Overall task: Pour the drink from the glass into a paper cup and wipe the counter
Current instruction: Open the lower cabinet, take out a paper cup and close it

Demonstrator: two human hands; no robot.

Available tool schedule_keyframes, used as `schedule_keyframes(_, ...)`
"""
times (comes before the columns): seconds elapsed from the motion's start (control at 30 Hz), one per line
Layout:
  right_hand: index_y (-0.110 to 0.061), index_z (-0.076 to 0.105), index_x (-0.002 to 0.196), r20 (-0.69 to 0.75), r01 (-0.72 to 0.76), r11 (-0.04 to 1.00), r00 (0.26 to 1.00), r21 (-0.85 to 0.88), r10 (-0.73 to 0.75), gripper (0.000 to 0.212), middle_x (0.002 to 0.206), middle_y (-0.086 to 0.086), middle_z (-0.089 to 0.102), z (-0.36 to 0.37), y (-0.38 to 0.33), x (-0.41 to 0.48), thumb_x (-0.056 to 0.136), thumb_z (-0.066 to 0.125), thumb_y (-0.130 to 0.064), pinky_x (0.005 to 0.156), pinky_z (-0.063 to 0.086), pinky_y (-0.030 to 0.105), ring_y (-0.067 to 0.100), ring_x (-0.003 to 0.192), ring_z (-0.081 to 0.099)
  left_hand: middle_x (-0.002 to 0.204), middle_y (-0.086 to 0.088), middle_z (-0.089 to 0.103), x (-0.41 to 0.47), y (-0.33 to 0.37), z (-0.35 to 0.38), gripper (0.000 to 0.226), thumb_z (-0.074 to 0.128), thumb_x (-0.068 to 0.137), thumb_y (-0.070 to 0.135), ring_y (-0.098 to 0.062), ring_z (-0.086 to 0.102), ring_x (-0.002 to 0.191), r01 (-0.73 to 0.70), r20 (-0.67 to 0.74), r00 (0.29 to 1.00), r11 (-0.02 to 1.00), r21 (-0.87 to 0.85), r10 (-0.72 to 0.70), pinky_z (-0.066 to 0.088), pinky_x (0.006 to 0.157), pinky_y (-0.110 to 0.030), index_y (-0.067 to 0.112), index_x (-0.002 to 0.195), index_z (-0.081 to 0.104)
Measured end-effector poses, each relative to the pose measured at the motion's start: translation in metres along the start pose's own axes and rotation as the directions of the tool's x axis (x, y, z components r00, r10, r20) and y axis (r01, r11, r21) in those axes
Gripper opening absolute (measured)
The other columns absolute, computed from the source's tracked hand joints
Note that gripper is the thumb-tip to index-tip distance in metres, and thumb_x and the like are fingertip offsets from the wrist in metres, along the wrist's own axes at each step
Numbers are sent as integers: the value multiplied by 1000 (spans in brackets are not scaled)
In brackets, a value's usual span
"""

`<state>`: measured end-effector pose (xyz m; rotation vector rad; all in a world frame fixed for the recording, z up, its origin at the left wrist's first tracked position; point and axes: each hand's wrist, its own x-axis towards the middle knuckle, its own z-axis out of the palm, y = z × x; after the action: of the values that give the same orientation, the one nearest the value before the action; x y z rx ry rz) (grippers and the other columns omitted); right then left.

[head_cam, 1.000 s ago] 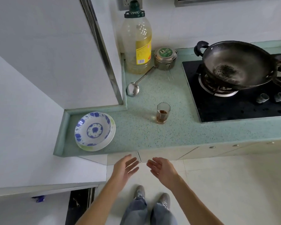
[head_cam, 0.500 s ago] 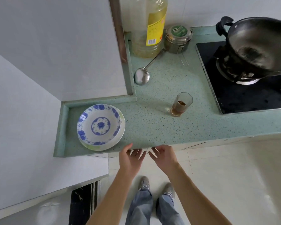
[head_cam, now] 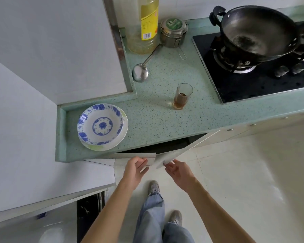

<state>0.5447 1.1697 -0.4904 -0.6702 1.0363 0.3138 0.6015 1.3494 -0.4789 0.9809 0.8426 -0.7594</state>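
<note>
Left hand [head_cam: 136, 168]: below and left of the glass [head_cam: 182, 97], fingers curled round the edge of the left door [head_cam: 130, 155]. Right hand [head_cam: 176, 171]: directly below the glass, fingers hooked on the edge of the right door [head_cam: 191, 146]. Glass: upright on the counter [head_cam: 156, 120], brown drink inside. Change: both doors were closed half a second earlier and now stand ajar.

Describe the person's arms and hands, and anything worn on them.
The left forearm and right forearm are bare down to the picture's bottom edge; no sleeves show. The left hand and right hand wear no gloves, and no watch, ring or bracelet is visible. Below them are light blue jeans and grey trainers.
</note>
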Motion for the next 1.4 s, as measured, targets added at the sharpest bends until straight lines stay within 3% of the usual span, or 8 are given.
schedule_keyframes(0.13,3,59,100,-109,37,988,993,-151,-54,46,111,22,65,-51,21,-22,80,22,21,88,49,34,31,106,61,96,-13,64,-15,-33,-23,16,47,92,-2,-25,60,99,-22,-88,995,986,165,37,51,82,-36,6,81,55)
schedule_keyframes(0.43,8,67,90,-204,106,826,945,-553,-257,37,80,16,56,-139,30,-63,75,36,19,50,33,24,21,62,46,87,-5,68,-41,-69,-67,8,62,86,17,-21,62,87,4,-214,968,844,537,131,46,79,-34,12,87,68)
schedule_keyframes(0.8,0,58,68,-338,109,800,867,-590,-367,15,71,12,48,-210,8,-94,81,52,5,63,45,25,19,59,43,94,-7,62,-95,-87,-168,31,68,78,22,-21,59,82,91,-279,914,522,848,295,43,69,-31,7,103,59)
schedule_keyframes(0.97,7,65,83,-240,125,573,821,-810,-519,40,68,14,54,-225,8,-125,57,51,-20,64,35,29,25,69,46,108,-14,63,-111,-89,-194,47,66,80,30,-29,61,86,248,-364,815,296,923,450,47,63,-33,2,115,53)
schedule_keyframes(1.03,-2,66,83,-230,71,477,808,-876,-542,34,73,13,59,-223,12,-136,60,51,-22,64,40,31,31,74,54,121,-18,62,-113,-88,-200,65,64,75,39,-34,63,98,331,-419,784,261,907,458,55,75,-39,0,125,50)
schedule_keyframes(1.1,1,65,104,-226,7,361,768,-932,-599,33,99,21,64,-222,17,-138,76,56,-14,82,47,38,40,99,59,130,-21,58,-118,-89,-197,72,63,78,44,-36,59,113,442,-440,755,119,889,485,53,92,-44,1,134,46)
schedule_keyframes(1.23,10,54,118,-220,-91,227,727,-970,-651,40,122,35,50,-224,35,-134,80,54,-2,97,45,46,50,114,49,133,-16,53,-134,-98,-160,54,58,92,44,-32,53,121,377,-230,822,-196,905,522,45,102,-45,11,134,47)
schedule_keyframes(1.4,6,52,127,-66,-71,17,784,-997,-617,47,128,29,51,-203,55,-141,80,57,-2,97,45,43,46,116,51,141,-12,51,-133,-103,-96,53,54,97,33,-30,50,128,60,103,889,-337,939,446,43,102,-41,14,144,41)
